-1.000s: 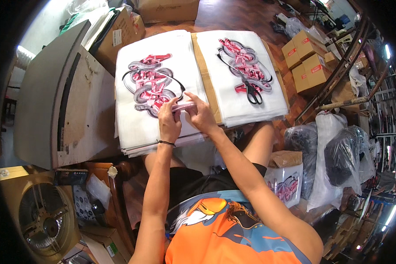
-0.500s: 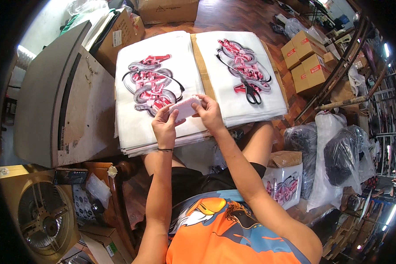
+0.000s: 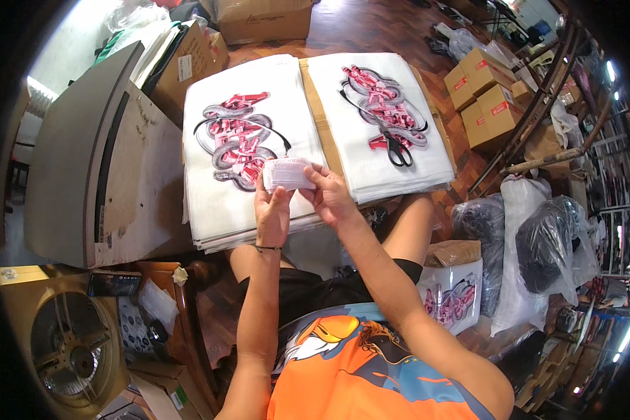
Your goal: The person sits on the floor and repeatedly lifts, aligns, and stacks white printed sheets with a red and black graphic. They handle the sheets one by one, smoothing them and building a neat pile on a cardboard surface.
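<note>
A seated person is looking down at two stacks of white printed bags lying side by side on a cardboard-topped surface. Both hands are holding a small white packet (image 3: 288,173) just above the near edge of the left stack (image 3: 239,143). The left hand (image 3: 273,213) is pinching its lower left edge; the right hand (image 3: 331,198) is gripping its right side, likely keeping it flat and taut between them. Black scissors (image 3: 397,148) are resting on the right stack (image 3: 385,112), within easy reach.
</note>
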`<state>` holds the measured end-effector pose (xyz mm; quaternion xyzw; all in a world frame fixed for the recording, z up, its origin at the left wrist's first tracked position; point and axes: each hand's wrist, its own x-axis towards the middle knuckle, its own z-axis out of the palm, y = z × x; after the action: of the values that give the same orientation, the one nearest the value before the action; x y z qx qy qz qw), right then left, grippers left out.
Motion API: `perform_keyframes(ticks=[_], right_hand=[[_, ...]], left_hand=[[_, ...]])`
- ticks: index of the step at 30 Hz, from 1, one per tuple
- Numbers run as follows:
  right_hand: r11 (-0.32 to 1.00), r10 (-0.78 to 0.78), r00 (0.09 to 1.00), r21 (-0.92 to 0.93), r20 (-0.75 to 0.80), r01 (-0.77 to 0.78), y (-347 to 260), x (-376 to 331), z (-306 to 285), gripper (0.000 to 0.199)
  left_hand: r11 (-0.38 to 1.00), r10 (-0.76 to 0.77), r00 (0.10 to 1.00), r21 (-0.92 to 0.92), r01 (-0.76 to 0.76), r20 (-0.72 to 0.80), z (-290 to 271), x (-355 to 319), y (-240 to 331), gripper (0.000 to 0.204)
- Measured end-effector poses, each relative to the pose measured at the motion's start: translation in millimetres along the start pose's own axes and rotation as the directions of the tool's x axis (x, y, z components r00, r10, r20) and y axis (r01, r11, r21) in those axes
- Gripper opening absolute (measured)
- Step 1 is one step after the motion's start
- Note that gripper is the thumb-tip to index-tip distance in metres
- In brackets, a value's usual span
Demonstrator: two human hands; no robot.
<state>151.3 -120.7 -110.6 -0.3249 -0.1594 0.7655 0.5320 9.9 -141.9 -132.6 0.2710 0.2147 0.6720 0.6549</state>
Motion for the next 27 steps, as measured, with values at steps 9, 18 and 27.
perform_keyframes(ticks=[9, 18, 27], right_hand=[[0.795, -0.298, 0.951, -0.572, -0.078, 0.202, 36, -41, 12, 0.049], [-0.154, -0.430, 0.777, -0.886, 0.460, 0.438, 10, -78, 29, 0.060], [-0.123, -0.385, 0.823, -0.907, 0.417, 0.402, 12, -81, 26, 0.051]], left_hand=[[0.955, -0.071, 0.991, -0.295, 0.035, -0.111, 14, -9, -11, 0.061], [0.791, -0.228, 0.957, -0.607, 0.073, -0.181, 3, -24, -13, 0.054], [0.915, -0.212, 0.940, -0.391, 0.096, -0.266, 2, -43, -15, 0.051]])
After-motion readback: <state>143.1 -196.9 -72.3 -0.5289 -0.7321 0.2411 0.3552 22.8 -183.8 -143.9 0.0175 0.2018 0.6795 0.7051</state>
